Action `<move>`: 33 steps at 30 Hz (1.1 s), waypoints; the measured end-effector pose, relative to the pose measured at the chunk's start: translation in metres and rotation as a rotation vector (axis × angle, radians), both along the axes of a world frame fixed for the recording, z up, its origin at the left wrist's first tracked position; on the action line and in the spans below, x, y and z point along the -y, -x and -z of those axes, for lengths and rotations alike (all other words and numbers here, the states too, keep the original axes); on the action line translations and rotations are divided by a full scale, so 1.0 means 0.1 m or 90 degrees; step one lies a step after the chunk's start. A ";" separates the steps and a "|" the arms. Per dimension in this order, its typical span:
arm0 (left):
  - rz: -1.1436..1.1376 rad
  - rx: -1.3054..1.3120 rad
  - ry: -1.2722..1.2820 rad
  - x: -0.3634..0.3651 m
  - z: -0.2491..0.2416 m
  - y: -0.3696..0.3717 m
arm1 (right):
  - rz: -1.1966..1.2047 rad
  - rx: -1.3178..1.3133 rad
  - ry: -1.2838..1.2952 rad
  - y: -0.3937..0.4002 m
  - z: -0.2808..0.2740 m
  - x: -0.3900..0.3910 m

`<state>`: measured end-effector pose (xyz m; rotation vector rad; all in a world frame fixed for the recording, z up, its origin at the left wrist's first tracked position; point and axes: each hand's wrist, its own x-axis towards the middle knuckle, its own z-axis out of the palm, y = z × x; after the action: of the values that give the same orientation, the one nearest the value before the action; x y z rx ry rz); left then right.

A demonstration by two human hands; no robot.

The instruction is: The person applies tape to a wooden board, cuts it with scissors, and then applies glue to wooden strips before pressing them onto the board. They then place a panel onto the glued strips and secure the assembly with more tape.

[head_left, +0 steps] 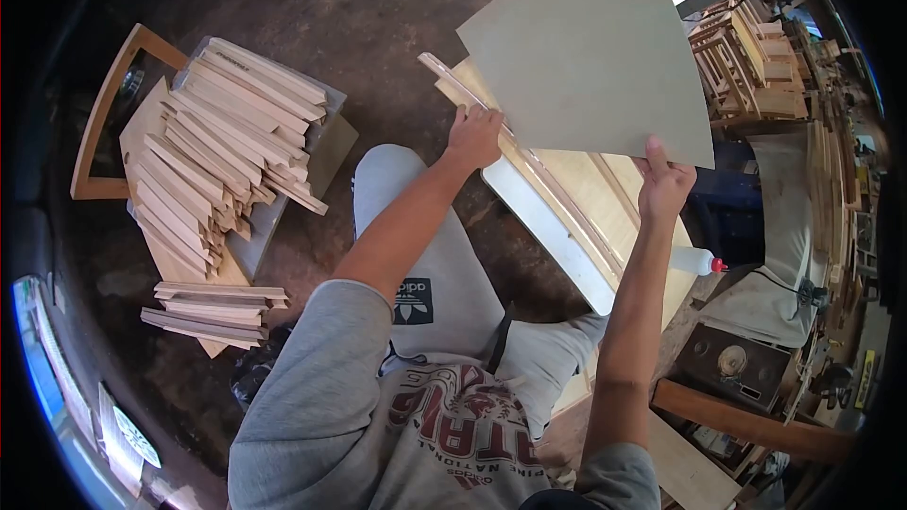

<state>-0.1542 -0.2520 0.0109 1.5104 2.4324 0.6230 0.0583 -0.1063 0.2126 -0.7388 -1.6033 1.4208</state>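
Observation:
A large grey-green flat sheet [590, 52] is raised over the work surface. My right hand [664, 184] grips its lower right edge, with the thumb on top. My left hand [475, 137] is closed round a long thin wooden strip [557, 191], which runs diagonally beneath the sheet. Under the strip lie a light wooden panel [619, 217] and a white board [539, 227]. Part of the strip and panel is hidden by the sheet. A white bottle with a red cap [694, 261] lies to the right of my right forearm.
Many cut wooden pieces [217, 132] are piled at the left, beside a curved wooden frame [90, 118]. A smaller stack of strips [215, 312] sits below them. At the right are a dark speaker box [730, 365], a grey cloth [761, 307] and stacked wooden frames [751, 61].

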 end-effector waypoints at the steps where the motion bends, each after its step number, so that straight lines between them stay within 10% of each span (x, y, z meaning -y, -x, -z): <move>1: -0.004 0.014 0.004 -0.01 -0.01 0.01 | -0.006 -0.008 -0.003 0.02 -0.02 0.00; 33: -0.016 0.046 0.032 -0.03 0.00 0.00 | -0.088 0.083 -0.087 0.25 0.11 -0.10</move>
<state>-0.1543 -0.2495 0.0106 1.4157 2.3987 0.6065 0.0331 -0.0963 0.2017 -0.6624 -1.8639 1.3663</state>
